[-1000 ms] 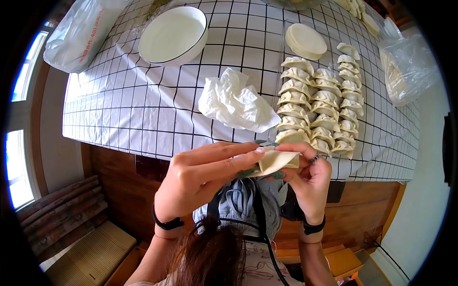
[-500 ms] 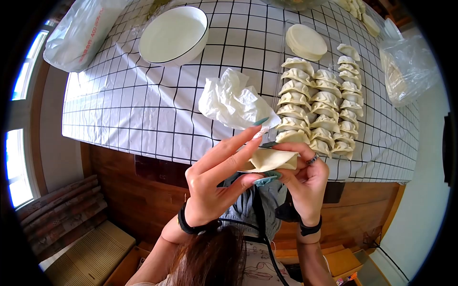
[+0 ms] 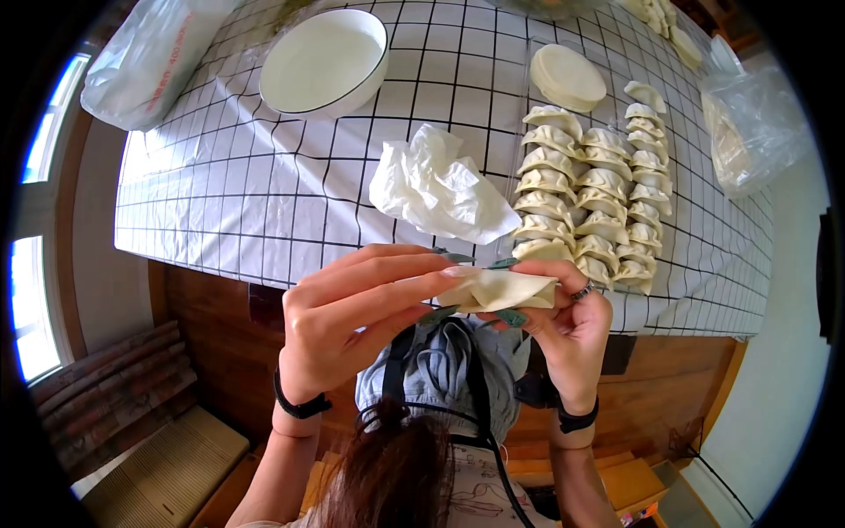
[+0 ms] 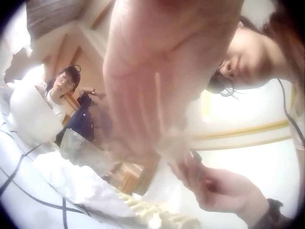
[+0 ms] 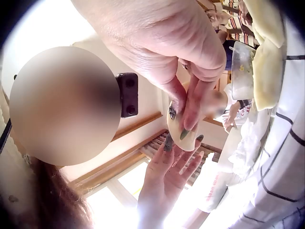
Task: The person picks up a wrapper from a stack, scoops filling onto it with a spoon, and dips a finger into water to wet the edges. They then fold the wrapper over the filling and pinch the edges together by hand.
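Note:
A folded dumpling (image 3: pixel 502 292) of pale dough is held up between both hands, in front of the table's near edge. The right hand (image 3: pixel 572 339) pinches its right end, thumb below and forefinger above, a ring on one finger. At the other end the left hand (image 3: pixel 361 299) has its thumb and long-nailed fingertips on the dough, pinching it. In the right wrist view the dumpling (image 5: pixel 183 140) shows as a smooth oval between the two hands. The left palm fills much of the left wrist view and mostly hides the dough there.
Rows of finished dumplings (image 3: pixel 603 207) stand beyond the right hand, with a stack of round wrappers (image 3: pixel 568 77) behind. Crumpled white paper (image 3: pixel 440 187) lies just past the left fingers. A white bowl (image 3: pixel 324 66) and plastic bags (image 3: pixel 145 66) sit farther left.
The left hand lifted its forefinger and middle finger off the dough half a second ago, then swung left and now pinches the left end. The right hand keeps its hold.

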Motion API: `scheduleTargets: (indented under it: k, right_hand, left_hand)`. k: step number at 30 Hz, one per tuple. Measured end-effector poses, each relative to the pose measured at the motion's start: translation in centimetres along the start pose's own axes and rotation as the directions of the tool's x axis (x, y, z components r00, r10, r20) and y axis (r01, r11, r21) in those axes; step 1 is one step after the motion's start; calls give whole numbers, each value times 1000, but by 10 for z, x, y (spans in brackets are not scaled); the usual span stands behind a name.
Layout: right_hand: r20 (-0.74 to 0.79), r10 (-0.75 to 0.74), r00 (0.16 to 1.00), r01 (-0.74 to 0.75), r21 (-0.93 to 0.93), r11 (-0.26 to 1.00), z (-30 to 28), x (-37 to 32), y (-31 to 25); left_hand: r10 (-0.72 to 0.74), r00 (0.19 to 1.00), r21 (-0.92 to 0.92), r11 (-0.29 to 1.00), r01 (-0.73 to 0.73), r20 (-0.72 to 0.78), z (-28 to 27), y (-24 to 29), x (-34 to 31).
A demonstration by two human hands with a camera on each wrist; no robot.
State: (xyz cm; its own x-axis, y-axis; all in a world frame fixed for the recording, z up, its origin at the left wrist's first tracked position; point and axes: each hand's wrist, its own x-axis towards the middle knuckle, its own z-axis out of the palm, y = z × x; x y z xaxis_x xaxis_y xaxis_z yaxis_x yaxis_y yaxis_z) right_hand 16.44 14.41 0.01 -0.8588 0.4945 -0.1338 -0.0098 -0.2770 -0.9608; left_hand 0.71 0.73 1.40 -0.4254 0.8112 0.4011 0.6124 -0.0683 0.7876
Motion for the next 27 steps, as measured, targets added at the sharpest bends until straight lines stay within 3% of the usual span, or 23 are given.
scheduleTargets:
  k: [10, 27]
  right_hand:
    - [12, -6, 1000, 5, 85, 996, 1, 0, 1]
    - [-11, 13, 1000, -13, -8, 1000, 4, -1, -3]
  left_hand:
    - [70, 997, 30, 997, -70, -13, 9, 0, 3]
    - [64, 998, 16, 998, -64, -8, 13, 6, 5]
